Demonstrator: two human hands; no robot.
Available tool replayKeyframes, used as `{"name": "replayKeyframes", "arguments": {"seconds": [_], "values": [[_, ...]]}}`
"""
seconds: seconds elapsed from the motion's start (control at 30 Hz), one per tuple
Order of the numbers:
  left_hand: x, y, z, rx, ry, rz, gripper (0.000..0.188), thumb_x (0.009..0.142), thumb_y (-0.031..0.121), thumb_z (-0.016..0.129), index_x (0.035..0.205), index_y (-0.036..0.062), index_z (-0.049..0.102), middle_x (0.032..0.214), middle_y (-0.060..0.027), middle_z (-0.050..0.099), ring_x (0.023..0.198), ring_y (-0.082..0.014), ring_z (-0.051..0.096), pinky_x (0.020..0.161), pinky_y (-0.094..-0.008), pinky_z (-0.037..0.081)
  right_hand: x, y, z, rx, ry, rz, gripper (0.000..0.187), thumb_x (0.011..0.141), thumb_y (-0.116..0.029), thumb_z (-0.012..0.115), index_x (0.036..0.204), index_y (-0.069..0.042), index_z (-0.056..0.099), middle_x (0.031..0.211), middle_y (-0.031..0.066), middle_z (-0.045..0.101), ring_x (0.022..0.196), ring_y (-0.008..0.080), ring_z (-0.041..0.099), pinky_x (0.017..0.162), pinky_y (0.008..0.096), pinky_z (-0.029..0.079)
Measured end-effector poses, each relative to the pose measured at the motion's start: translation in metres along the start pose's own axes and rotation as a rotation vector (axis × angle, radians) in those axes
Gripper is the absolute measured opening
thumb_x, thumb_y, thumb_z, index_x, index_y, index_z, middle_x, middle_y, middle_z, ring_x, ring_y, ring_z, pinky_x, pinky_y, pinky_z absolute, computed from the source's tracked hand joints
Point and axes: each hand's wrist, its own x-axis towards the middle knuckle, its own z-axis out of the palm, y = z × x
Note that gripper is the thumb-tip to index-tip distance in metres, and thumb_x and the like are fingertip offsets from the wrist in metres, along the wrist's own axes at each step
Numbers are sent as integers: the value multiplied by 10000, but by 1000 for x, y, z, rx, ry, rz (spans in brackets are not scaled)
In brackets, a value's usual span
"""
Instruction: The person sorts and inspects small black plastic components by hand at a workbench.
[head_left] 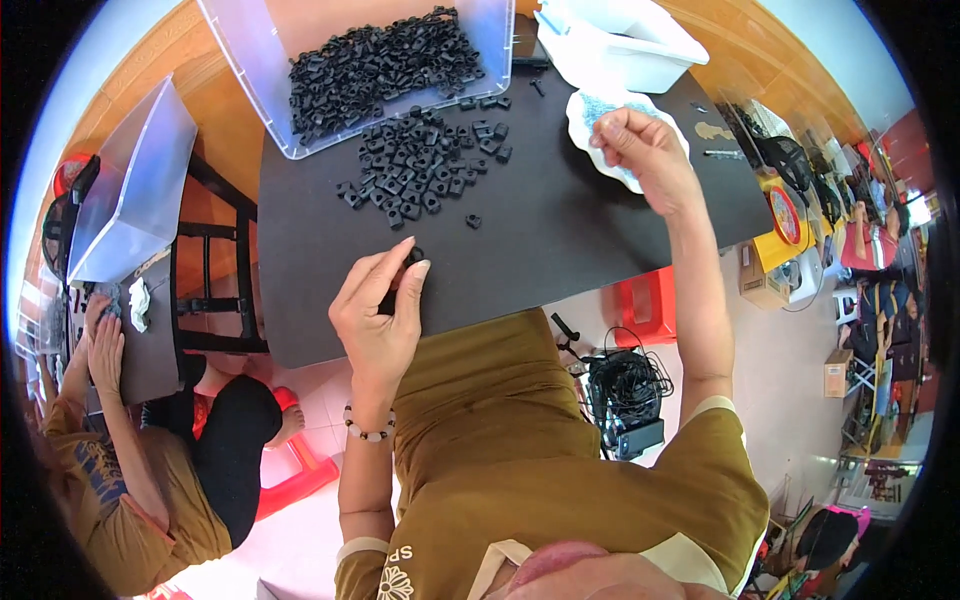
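Note:
My left hand is closed in a pinch over the near part of the dark table. Between its thumb and index finger is a small black plastic piece. Just beyond it lies a loose pile of similar black pieces, with a single piece apart from the rest. To the right, my right hand hovers over a white scalloped dish of tiny bluish bits. Its fingertips are pinched together; whatever they hold is too small to make out.
A clear plastic bin full of black pieces tips toward the pile. At the back right stands a white tub. Below the table are a red stool and tangled black cables. A co-worker's hands rest at a table on the left.

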Motion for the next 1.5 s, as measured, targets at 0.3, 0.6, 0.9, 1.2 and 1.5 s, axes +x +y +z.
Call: {"name": "replayKeyframes", "arguments": {"seconds": [0.3, 0.6, 0.9, 1.2, 1.5], "values": [[2, -1, -4, -147, -1, -21, 235, 852, 28, 809, 1083, 1, 774, 936, -109, 750, 783, -162, 696, 715, -271, 553, -36, -14, 139, 183, -296, 35, 170, 991, -193, 708, 998, -24, 693, 943, 44, 724, 856, 74, 616, 791, 234, 492], [-2, -10, -10, -216, 22, -38, 225, 863, 52, 804, 1081, 9, 771, 948, -111, 754, 775, -177, 699, 708, -281, 558, -35, 2, 180, 241, -288, 29, 99, 976, -100, 719, 1000, -7, 698, 954, 14, 704, 892, 60, 614, 826, 236, 497], [-2, -10, -9, -230, 30, -18, 219, 866, 60, 802, 1078, 17, 770, 945, -114, 751, 779, -197, 705, 708, -288, 559, -37, 6, 185, 308, -331, 54, 106, 958, -90, 741, 1007, -12, 687, 950, -7, 693, 862, 46, 621, 801, 211, 506], [-2, -8, -10, -206, 41, -21, 227, 863, 61, 811, 1082, 16, 771, 919, -101, 739, 757, -161, 692, 694, -271, 549, -23, -4, 129, -244, -116, -48, 282, 1047, -299, 634, 1020, -26, 701, 939, 1, 707, 845, 56, 576, 766, 228, 465], [-1, -5, -9, -113, 15, -3, 235, 858, 60, 817, 1083, 11, 769, 916, -98, 735, 737, -156, 683, 681, -271, 547, -26, 10, 105, -777, 53, -164, 143, 947, -146, 675, 1009, -27, 724, 919, 167, 707, 795, 335, 659, 712, 382, 519]]}}
